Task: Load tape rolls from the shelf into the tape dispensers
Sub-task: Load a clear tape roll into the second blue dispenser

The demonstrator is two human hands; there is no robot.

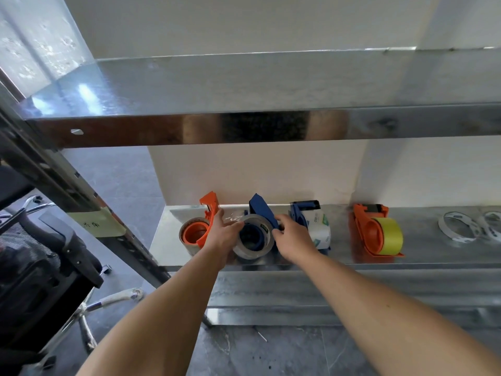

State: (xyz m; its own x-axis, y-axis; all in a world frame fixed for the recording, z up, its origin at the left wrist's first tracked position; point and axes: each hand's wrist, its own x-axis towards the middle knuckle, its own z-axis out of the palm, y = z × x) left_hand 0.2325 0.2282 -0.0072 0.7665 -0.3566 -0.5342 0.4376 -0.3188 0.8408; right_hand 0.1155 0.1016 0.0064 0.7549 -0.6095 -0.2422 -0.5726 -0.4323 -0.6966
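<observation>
Head view showed the left hand [224,232] pinching the clear tape roll's [253,238] loose end, the right hand [293,234] gripping the blue dispenser [260,210] near the shelf's [433,256] left end; threading probably came next.

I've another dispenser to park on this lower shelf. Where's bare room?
Bare steel lies between the orange dispenser with yellow tape and the empty tape cores. A narrower gap separates it from the blue dispenser with white tape. Left of that it's crowded with dispensers and both hands.
</observation>
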